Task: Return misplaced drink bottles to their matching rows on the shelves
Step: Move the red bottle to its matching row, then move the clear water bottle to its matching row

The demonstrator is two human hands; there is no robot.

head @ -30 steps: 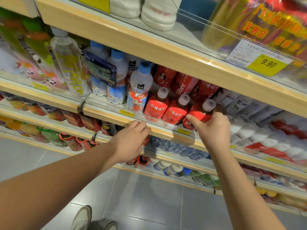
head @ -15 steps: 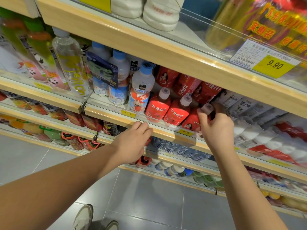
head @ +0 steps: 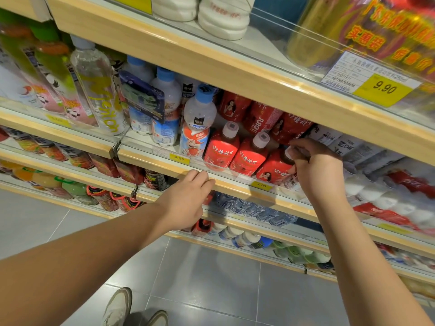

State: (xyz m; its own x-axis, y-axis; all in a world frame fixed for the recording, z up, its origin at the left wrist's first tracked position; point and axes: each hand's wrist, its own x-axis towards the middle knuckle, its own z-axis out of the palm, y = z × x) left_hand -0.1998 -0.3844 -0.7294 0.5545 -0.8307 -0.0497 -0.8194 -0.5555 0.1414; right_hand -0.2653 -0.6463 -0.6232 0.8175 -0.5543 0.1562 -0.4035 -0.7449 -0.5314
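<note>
Grey floor tiles (head: 211,278) ran beneath a wall of drink shelves, and the middle shelf (head: 141,158) crossed my view from 9 o'clock down toward 4 o'clock behind a wooden rail. My left hand (head: 186,203), just below centre at about 7 o'clock, rested on that rail with its fingers laid loosely over the edge, holding nothing.

My right hand (head: 315,170), at 3 o'clock, had fingers and thumb curled round the neck of a red bottle (head: 275,168). The cap was mostly hidden under my fingertips, so I could not tell how much of it I held. The bottle leaned at the very front of the shelf, just above the yellow price tag (head: 261,185). A second red bottle (head: 249,158) stood close at its 9 o'clock and a third red bottle (head: 221,152) beyond that, so I judged it was already in its matching row and only needed seating.

The danger, as I read it, lay in the lean and the high grip. Had I let go before the base sat flat, the bottle might have tipped over the front edge to the floor. It might also have toppled leftward and sent its neighbours toward the strawberry-milk bottle (head: 196,137). The white bottles (head: 379,194) were packed near my knuckles at 3 o'clock, and a careless withdrawal could have dragged one out.
</note>
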